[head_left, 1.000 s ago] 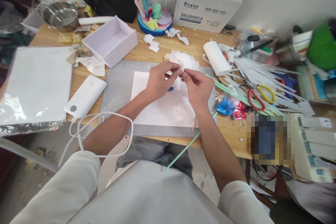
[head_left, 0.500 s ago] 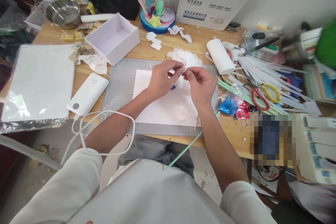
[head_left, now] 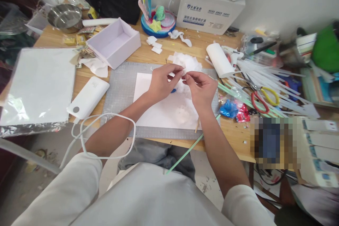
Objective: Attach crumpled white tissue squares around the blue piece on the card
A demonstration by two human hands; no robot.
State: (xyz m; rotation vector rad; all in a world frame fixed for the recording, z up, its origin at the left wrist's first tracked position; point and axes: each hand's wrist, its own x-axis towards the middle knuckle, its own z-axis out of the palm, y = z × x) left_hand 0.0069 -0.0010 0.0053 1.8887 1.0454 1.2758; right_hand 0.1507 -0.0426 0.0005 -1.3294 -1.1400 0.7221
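Observation:
My left hand and my right hand meet over the grey cutting mat. Between their fingertips they pinch a small piece of white tissue. Behind the fingers lies a pile of white tissue pieces. Under my hands is a sheet of white paper, with a round off-white tuft on it. A small blue object, mostly hidden, shows beside my left hand.
To the left are a white power bank with a looped cable and a lilac box. On the right lie a white roll, scissors, white strips and green sticks.
The view has shifted slightly. Both hands keep their pinch on the white tissue, and the fingers of my right hand have turned a little.

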